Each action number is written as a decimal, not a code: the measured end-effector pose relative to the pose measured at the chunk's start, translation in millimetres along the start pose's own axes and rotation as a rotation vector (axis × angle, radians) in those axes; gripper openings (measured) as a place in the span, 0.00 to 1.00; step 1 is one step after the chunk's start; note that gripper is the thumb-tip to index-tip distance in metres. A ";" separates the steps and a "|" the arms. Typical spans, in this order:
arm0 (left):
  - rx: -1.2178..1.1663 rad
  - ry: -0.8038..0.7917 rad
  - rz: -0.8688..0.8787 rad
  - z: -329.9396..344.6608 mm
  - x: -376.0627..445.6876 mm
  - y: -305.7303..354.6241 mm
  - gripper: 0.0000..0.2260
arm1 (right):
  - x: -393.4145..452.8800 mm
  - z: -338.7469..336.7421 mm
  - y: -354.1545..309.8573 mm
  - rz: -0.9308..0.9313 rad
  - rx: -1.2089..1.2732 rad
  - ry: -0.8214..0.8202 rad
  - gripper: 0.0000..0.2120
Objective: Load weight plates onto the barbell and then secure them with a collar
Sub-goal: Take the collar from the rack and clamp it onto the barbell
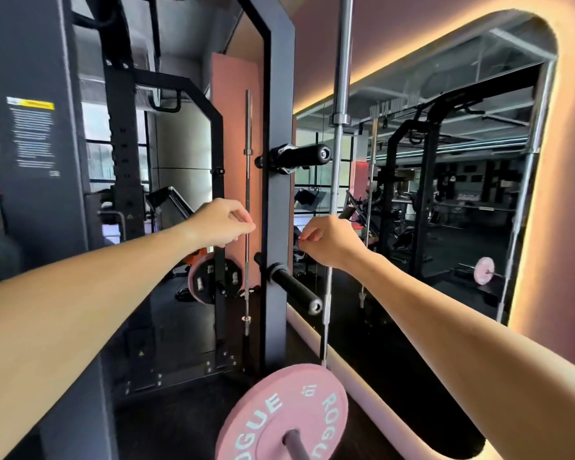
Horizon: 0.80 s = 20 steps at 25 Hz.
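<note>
A pink Rogue weight plate sits on the barbell sleeve at the bottom centre. A black collar is clamped on the upper storage peg of the grey rack upright. Both my arms reach towards that upright at mid height. My left hand hovers just left of it with its fingers curled and nothing visible in them. My right hand is just right of the upright, fingertips pinched together by a small dark thing; whether it holds anything is unclear.
A lower black peg juts out of the upright below my hands. A spare barbell stands upright by the wall mirror, and a thinner bar stands left of the upright. Another pink plate hangs on the rack behind.
</note>
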<state>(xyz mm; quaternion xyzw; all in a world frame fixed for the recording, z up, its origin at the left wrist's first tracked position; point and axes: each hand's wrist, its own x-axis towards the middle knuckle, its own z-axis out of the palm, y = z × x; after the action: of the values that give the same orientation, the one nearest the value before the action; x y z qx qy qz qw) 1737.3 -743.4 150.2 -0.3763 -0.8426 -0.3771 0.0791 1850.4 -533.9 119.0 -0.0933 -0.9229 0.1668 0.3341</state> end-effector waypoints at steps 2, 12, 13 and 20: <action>-0.002 0.012 -0.013 17.7 28.3 4.3 0.04 | 25.1 3.0 26.1 0.007 0.010 -0.017 0.07; -0.036 0.065 -0.062 34.6 125.5 -11.7 0.04 | 123.5 36.4 80.9 -0.010 0.098 -0.025 0.08; -0.031 0.068 -0.063 35.2 135.4 -16.0 0.04 | 131.8 40.7 83.8 -0.003 0.108 -0.020 0.09; -0.115 0.116 0.020 43.9 221.2 -33.5 0.13 | 200.2 54.6 108.3 0.182 0.382 0.095 0.19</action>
<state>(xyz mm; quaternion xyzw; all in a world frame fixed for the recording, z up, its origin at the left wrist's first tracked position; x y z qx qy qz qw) 1564.9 -600.3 192.3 -0.3660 -0.8097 -0.4453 0.1100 1669.6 -390.2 156.8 -0.1189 -0.8456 0.3634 0.3725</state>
